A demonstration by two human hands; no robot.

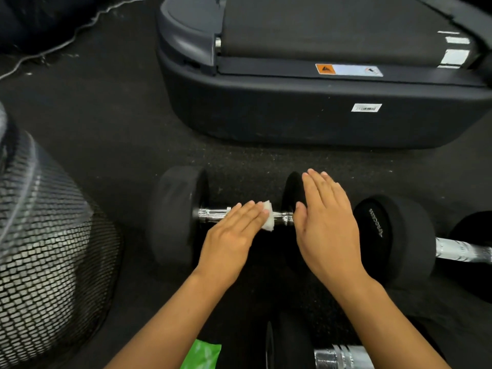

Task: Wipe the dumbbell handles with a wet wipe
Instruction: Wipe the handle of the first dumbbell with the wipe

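Black rubber-ended dumbbell [183, 217] lay on floor, centre. Left hand [231, 239], fingers flat, pressed folded white wet wipe [268, 219] onto chrome handle [213, 214]. Right hand [326, 225], flat, steadied three-o'clock weight. Risk: flat-fingered pressure could let wipe slip off, dumbbell roll.

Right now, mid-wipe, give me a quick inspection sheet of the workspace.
Surface: dark speckled rubber floor.
Job's things: dumbbell lying on the floor, white wet wipe on its chrome handle.
Clutter: second dumbbell at right, third dumbbell at the bottom edge, green packet near it.
Hands: left hand flat, fingers straight, pressing the wipe onto the handle; right hand flat against the right weight head.
Cables: thin cord on the floor, top left.
Surroundings: treadmill behind, mesh object at left.
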